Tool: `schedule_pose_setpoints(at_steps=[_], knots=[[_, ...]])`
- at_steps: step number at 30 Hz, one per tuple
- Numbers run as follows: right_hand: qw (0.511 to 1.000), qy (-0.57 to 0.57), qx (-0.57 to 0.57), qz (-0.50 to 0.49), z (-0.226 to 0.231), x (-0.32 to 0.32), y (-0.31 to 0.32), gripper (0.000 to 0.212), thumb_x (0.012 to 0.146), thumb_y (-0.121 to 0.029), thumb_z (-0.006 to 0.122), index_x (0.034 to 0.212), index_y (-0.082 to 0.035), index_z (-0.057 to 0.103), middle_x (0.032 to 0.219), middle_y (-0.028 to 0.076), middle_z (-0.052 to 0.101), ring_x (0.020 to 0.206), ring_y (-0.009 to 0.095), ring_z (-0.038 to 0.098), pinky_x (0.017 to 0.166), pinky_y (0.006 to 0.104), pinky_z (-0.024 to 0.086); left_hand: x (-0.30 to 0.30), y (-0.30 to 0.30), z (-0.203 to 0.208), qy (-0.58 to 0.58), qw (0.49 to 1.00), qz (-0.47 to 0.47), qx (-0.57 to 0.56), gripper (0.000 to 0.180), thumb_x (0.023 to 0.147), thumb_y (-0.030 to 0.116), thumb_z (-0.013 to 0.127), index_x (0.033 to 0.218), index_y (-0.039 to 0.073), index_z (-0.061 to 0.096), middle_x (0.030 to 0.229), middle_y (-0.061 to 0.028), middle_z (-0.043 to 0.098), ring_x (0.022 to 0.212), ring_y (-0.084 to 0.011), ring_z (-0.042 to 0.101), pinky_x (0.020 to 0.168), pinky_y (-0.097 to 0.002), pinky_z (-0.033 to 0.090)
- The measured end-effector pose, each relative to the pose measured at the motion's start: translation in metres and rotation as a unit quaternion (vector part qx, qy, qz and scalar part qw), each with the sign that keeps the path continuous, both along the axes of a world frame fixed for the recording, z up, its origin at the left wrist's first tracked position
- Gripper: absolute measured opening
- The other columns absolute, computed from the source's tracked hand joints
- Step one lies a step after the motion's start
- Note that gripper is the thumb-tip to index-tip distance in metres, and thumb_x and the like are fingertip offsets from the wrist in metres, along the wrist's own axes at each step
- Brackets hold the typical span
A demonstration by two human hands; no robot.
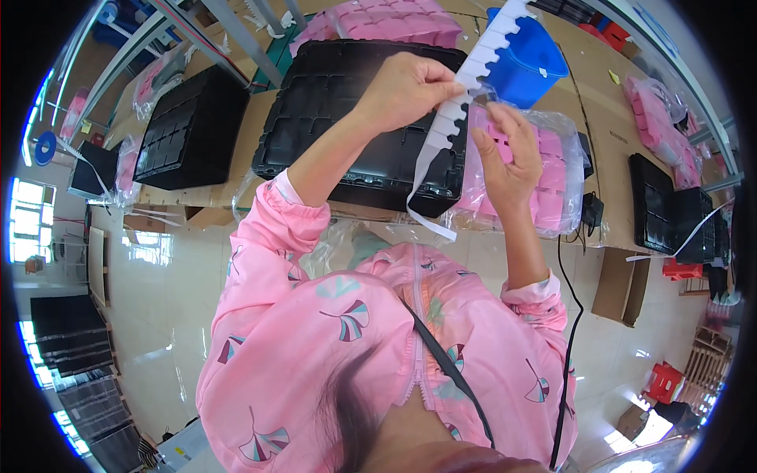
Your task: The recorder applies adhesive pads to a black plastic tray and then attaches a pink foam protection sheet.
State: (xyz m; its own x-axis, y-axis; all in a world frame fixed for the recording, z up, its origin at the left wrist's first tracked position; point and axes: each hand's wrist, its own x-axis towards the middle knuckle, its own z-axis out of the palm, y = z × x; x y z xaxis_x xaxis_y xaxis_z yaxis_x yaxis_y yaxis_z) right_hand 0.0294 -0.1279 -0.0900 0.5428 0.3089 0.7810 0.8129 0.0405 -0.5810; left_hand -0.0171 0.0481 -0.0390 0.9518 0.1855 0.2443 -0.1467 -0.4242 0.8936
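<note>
Head view shows the left forearm slanting up and inward over the black tray block (pixel 315 146) at the table's (pixel 611 185) near edge, the left hand (pixel 414 91) pinching a white toothed strip (pixel 441 130) that runs aslant above the block's right side, its lower end dangling past that edge. Right of it, the right forearm rises upright before the bagged pink trays (pixel 550 185), bare cardboard lying beyond them toward the table's right edge. Thumb and fingers of the right hand (pixel 509 146) are parted beside the strip; whether they touch it, I cannot tell.
</note>
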Motion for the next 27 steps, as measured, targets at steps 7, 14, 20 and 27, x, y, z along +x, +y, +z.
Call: schedule_pose_setpoints(at_steps=[7,14,20,27], knots=[[0.998,-0.055,0.019,0.001,0.004,0.019,0.021,0.030,0.068,-0.006,0.074,0.097,-0.006,0.065,0.110,0.010,0.055,0.095,0.023,0.052,0.075,0.0292,0.045,0.001,0.003,-0.003,0.056,0.983,-0.064,-0.162,0.019,0.077,0.022,0.070,0.087,0.005,0.070,0.072,-0.0005,0.063,0.060,-0.0058,0.055,0.055,-0.0190,0.046],[0.990,-0.130,0.040,-0.043,0.011,0.025,0.033,0.026,0.064,-0.003,0.075,0.089,-0.006,0.067,0.107,0.011,0.056,0.095,0.023,0.051,0.073,0.0303,0.042,0.006,0.010,-0.001,0.108,0.953,-0.094,-0.267,0.020,0.080,0.020,0.066,0.091,0.004,0.068,0.082,-0.0023,0.064,0.072,-0.0078,0.059,0.064,-0.0213,0.049],[0.981,-0.173,0.053,-0.075,0.013,0.028,0.039,0.021,0.061,-0.001,0.075,0.080,-0.005,0.067,0.105,0.010,0.057,0.095,0.025,0.051,0.073,0.0310,0.042,0.009,0.009,0.005,0.147,0.935,-0.070,-0.316,0.020,0.081,0.020,0.064,0.092,0.004,0.066,0.086,-0.0027,0.063,0.077,-0.0107,0.061,0.069,-0.0243,0.049],[0.965,-0.239,0.041,-0.095,0.014,0.028,0.043,0.021,0.059,0.002,0.073,0.077,-0.005,0.066,0.105,0.009,0.057,0.095,0.027,0.052,0.075,0.0328,0.042,0.010,0.013,0.000,0.152,0.929,-0.054,-0.333,0.020,0.080,0.019,0.064,0.092,0.004,0.066,0.088,-0.0029,0.063,0.080,-0.0116,0.061,0.071,-0.0269,0.049]])
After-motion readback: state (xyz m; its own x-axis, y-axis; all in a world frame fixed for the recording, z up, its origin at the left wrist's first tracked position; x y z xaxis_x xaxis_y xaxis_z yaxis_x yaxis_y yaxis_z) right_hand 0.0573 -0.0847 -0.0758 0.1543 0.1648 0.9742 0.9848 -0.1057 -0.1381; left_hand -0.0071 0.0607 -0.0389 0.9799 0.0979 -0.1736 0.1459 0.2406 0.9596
